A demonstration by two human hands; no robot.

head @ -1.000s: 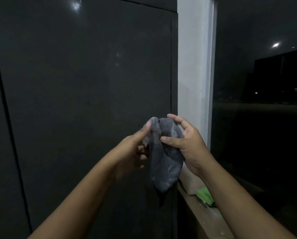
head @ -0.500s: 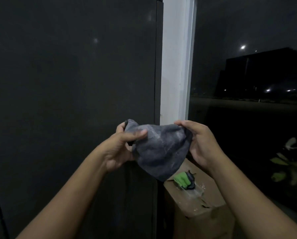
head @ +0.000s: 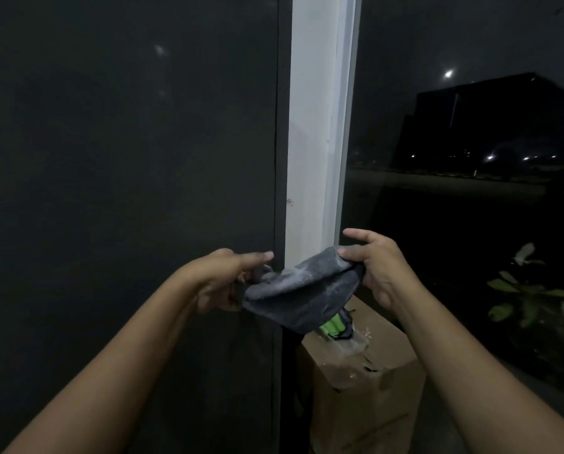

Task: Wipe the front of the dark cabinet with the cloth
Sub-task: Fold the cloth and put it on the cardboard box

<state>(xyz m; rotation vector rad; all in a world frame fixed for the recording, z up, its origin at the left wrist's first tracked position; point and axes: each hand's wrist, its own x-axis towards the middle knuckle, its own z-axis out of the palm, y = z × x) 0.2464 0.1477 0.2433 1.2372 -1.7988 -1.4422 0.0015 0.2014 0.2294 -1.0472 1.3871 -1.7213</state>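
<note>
Currently your left hand and right hand each grasp end of crumpled grey microfibre cloth, held near tall dark matte cabinet front, contact indeterminate.

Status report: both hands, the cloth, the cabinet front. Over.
Left hand, right hand each grip one end of grey cloth. Cloth in air, not wiping cabinet front. Cardboard box beside, not blocking.

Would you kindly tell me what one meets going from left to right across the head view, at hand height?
In order: dark cabinet → left hand → cloth → right hand → leafy plant.
</note>
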